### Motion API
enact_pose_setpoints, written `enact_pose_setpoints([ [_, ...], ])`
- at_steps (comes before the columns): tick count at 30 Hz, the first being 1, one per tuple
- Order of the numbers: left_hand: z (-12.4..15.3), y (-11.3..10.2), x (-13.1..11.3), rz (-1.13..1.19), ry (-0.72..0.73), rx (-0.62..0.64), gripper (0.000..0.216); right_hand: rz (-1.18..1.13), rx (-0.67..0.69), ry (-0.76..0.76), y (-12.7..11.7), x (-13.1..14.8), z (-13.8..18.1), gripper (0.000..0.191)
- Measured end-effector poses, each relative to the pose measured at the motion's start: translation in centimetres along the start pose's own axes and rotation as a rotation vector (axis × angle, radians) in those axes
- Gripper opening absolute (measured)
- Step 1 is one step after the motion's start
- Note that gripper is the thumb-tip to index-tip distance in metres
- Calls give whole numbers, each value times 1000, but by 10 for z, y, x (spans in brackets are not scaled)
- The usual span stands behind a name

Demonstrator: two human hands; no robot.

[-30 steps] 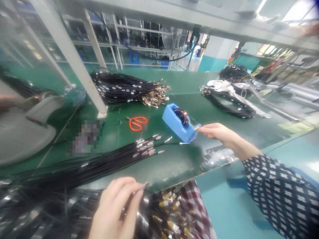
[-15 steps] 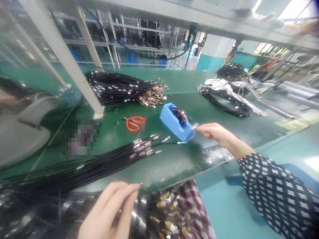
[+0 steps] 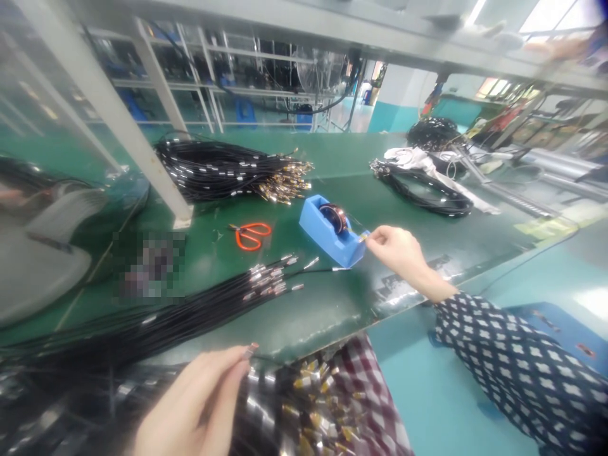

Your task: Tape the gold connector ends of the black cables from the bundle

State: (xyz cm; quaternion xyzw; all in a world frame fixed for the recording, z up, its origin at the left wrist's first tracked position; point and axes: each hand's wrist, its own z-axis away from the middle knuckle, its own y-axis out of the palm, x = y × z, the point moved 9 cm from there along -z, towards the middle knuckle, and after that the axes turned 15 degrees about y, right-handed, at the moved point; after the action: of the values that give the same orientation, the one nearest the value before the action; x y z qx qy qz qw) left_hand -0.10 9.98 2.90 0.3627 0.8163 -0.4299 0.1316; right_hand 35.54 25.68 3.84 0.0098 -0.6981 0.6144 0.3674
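My right hand [image 3: 398, 251] reaches out to the front of the blue tape dispenser [image 3: 330, 232] and pinches the yellowish tape end at its cutter. My left hand [image 3: 199, 400] is low at the table's near edge, with thumb and fingers pinched on the metal end of a thin black cable [image 3: 250, 350]. A bundle of black cables with silver ends [image 3: 223, 304] lies on the green table [image 3: 408, 209] between my hands. More cables with gold connectors [image 3: 313, 405] lie on my lap over a checked cloth.
Orange-handled scissors [image 3: 250, 235] lie left of the dispenser. A coil of black cables with gold ends [image 3: 232, 170] sits behind it beside a white frame post [image 3: 137, 152]. Another black cable loop [image 3: 427, 190] and a white cloth lie at the right rear.
My right hand has moved from beside the dispenser's front up onto the tape end at the cutter. My left hand has dropped lower, still pinching the cable end.
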Motion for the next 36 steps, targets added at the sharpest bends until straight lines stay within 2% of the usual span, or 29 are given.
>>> enact_pose_setpoints([
  [3,4,-3,10,-7,-42,42,21,91,-107,-30,-5,7,10,10],
  [5,6,-4,13,30,-75,70,21,117,-130,-42,-5,8,16,12],
  [8,7,-5,15,100,-150,87,21,119,-97,-45,1,4,25,12],
  [10,8,-4,14,144,-199,90,21,95,-9,-42,11,0,31,13],
  [14,10,4,16,239,-282,114,19,-26,361,-87,47,9,63,25],
  [19,8,7,18,334,-367,89,15,-441,1023,-107,89,56,141,37],
  [20,7,8,17,357,-377,95,14,-496,1120,-117,93,67,155,37],
  [22,5,12,17,406,-400,111,13,-519,1229,-167,98,85,176,37],
  [24,4,15,18,460,-433,123,15,-480,1266,-231,101,99,188,37],
  [28,3,18,20,518,-474,132,13,-361,1209,-324,102,114,195,32],
  [36,1,17,22,591,-515,83,12,-317,1166,-309,107,111,194,32],
])
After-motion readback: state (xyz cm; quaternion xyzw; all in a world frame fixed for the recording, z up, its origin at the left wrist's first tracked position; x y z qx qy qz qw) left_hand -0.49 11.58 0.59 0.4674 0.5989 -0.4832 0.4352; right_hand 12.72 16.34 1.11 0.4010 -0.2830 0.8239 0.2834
